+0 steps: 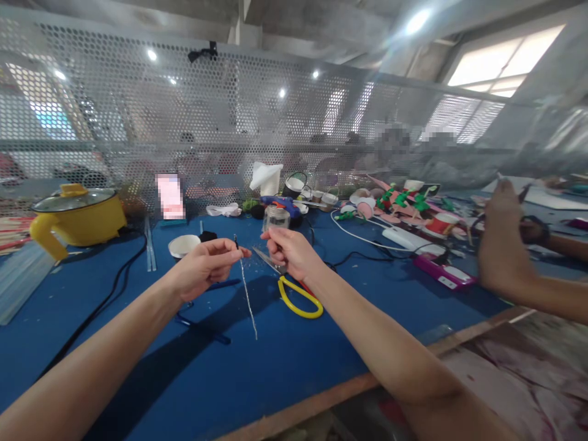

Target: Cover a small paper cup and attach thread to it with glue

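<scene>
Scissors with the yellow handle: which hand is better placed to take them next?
Probably the right hand: it is nearer the scissors, while the left hand holds the thin strand.

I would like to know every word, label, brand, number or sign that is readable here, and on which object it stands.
No text is readable.
White label on the purple device: too small to read.
Lit screen: blurred into blocks, unreadable.
Silvery strand in the left hand: no lettering visible.
</scene>
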Available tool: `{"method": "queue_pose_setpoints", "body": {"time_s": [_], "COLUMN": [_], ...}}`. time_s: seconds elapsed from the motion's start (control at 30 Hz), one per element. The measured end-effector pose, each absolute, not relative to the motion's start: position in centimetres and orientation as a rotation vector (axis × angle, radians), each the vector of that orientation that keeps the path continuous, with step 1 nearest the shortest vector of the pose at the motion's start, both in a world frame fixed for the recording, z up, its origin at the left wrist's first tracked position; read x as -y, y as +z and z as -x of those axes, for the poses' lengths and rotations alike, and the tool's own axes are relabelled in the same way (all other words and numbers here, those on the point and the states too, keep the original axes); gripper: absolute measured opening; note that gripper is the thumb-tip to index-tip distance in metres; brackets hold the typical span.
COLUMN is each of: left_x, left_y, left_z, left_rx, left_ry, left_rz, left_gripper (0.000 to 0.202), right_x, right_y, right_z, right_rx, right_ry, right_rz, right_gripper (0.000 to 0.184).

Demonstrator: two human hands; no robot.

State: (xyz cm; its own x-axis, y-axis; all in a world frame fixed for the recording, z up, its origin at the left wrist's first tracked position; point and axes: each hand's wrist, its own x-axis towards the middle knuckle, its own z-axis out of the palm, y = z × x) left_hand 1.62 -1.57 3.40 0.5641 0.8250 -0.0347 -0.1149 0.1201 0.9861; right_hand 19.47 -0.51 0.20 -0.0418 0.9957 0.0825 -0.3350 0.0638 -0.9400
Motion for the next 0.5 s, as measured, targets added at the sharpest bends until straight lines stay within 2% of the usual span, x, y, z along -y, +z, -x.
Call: {"method": "queue_pose_setpoints", "body": {"time_s": [0.13, 0.17, 0.27, 0.33, 0.5], "left_x": [1.6, 1.6, 1.5, 1.6, 1.7], "left_y": [3.4, 3.4, 3.3, 3.2, 3.1], "left_z": [-1.6, -1.6, -1.6, -1.7, -1.8], "left_rx": [-0.721, -0.723, -0.716, -0.7, -0.688], "left_ry": [0.777, 0.784, 0.797, 0.788, 0.753], "left_rz": [-1.264, -1.261, -1.248, -1.241, -1.219], "left_gripper": [0.017, 0.018, 0.019, 0.02, 0.02], "right_x": [1.4, 1.6, 2.1, 2.4, 2.8], "right_y": [0.3, 0.3, 0.4, 0.2, -0.2], "right_z": [-19.0, -18.9, -18.7, -18.3, -17.1], "right_rx": [1.289, 1.349, 1.436, 1.403, 1.192], "right_ry": [1.277, 1.328, 1.602, 1.752, 1.83], "right_rz": [0.911, 0.921, 0.918, 0.864, 0.757], "right_gripper": [0.022, 0.024, 0.044, 0.048, 0.033]}}
